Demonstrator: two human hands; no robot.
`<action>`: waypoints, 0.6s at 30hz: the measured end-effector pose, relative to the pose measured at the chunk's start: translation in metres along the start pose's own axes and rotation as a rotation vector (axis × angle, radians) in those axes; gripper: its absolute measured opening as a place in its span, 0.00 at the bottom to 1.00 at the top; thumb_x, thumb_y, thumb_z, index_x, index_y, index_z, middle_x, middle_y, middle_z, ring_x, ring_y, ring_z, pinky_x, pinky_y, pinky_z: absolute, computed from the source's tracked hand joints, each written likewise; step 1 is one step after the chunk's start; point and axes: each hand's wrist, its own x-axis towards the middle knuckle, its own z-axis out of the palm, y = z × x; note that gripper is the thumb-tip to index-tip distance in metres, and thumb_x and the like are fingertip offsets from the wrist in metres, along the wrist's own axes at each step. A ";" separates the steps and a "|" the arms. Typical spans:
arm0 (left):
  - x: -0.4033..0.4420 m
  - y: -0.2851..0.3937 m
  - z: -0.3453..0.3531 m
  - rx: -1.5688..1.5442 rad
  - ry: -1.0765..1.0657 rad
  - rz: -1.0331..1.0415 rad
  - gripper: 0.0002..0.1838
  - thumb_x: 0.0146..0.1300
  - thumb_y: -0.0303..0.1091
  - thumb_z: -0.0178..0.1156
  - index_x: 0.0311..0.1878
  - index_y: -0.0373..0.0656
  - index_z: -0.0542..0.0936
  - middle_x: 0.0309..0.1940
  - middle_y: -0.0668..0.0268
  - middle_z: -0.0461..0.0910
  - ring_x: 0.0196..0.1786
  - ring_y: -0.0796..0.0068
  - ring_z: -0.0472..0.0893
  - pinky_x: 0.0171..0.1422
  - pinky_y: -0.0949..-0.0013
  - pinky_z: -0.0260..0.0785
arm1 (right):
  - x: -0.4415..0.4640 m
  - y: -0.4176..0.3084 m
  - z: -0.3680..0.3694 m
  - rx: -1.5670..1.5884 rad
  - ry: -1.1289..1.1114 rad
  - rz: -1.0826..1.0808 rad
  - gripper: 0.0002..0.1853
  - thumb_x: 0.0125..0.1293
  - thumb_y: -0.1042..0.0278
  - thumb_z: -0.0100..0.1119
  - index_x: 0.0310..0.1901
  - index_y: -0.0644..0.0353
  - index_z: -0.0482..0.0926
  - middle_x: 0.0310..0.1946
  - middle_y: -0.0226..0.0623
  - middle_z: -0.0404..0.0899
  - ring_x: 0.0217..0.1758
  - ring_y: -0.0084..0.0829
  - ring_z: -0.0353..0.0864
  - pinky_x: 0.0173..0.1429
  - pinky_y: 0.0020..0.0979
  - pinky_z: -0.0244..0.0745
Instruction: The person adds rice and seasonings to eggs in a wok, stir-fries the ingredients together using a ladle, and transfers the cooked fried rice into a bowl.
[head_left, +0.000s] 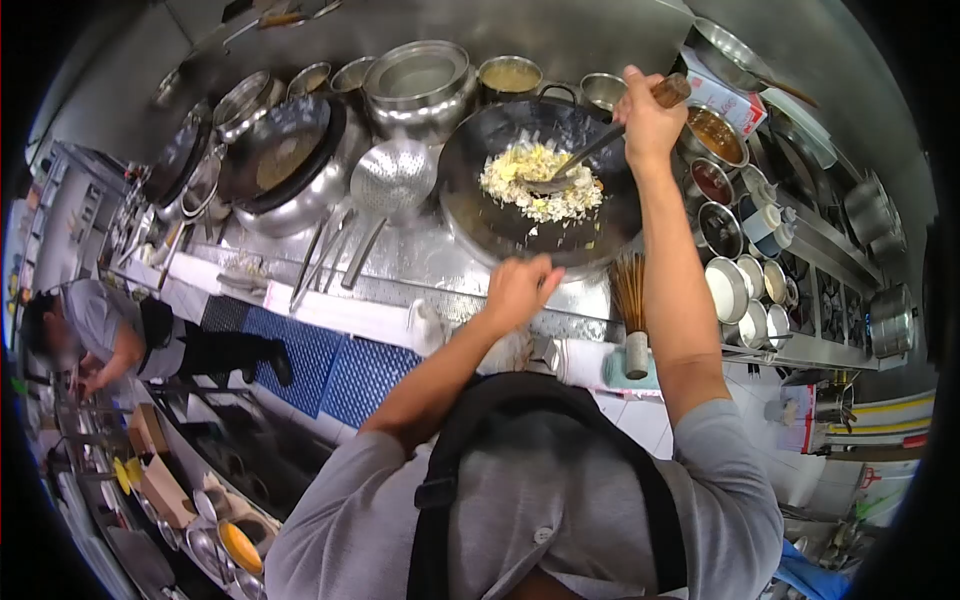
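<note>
The right hand [652, 120] grasps the ladle [594, 150] — its head amid pale food [508, 176] inside the wok [465, 175]. At the wok's near edge, the left hand [519, 292] bends — whether gripping, I cannot tell.

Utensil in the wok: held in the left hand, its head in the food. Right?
Wrong hand: the head view shows the right hand holding the utensil. Its head is in the food in the wok, as you said.
</note>
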 end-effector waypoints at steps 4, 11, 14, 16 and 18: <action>-0.051 0.029 -0.037 -0.023 -0.007 0.086 0.18 0.62 0.44 0.74 0.21 0.48 0.78 0.16 0.60 0.78 0.19 0.56 0.79 0.26 0.56 0.70 | 0.031 -0.051 -0.008 0.273 0.018 -0.061 0.22 0.69 0.71 0.67 0.20 0.52 0.66 0.13 0.28 0.66 0.11 0.24 0.62 0.20 0.31 0.62; 0.044 -0.017 0.005 -0.051 0.024 0.034 0.17 0.65 0.45 0.71 0.25 0.45 0.82 0.18 0.59 0.81 0.22 0.52 0.82 0.26 0.53 0.71 | -0.050 -0.020 0.016 0.036 -0.054 0.024 0.19 0.70 0.74 0.68 0.22 0.55 0.69 0.13 0.28 0.69 0.11 0.22 0.65 0.20 0.29 0.63; -0.018 0.008 -0.005 0.043 -0.083 0.010 0.17 0.65 0.46 0.71 0.25 0.46 0.82 0.19 0.58 0.81 0.22 0.51 0.82 0.27 0.53 0.72 | -0.004 -0.015 0.011 -0.028 0.017 -0.083 0.19 0.70 0.73 0.68 0.22 0.56 0.70 0.13 0.28 0.69 0.12 0.21 0.65 0.21 0.29 0.63; -0.044 0.022 -0.026 0.010 -0.057 0.083 0.19 0.65 0.46 0.70 0.23 0.47 0.80 0.17 0.58 0.79 0.21 0.54 0.81 0.26 0.54 0.71 | 0.008 -0.043 0.009 0.161 -0.034 -0.083 0.19 0.69 0.73 0.68 0.22 0.56 0.71 0.14 0.28 0.69 0.14 0.21 0.66 0.22 0.28 0.64; -0.032 0.037 -0.038 0.004 0.007 0.145 0.18 0.65 0.46 0.70 0.23 0.47 0.81 0.17 0.59 0.79 0.21 0.55 0.82 0.26 0.55 0.70 | -0.006 -0.068 0.006 0.183 -0.071 -0.098 0.18 0.70 0.73 0.68 0.22 0.56 0.71 0.14 0.28 0.68 0.13 0.21 0.64 0.21 0.29 0.64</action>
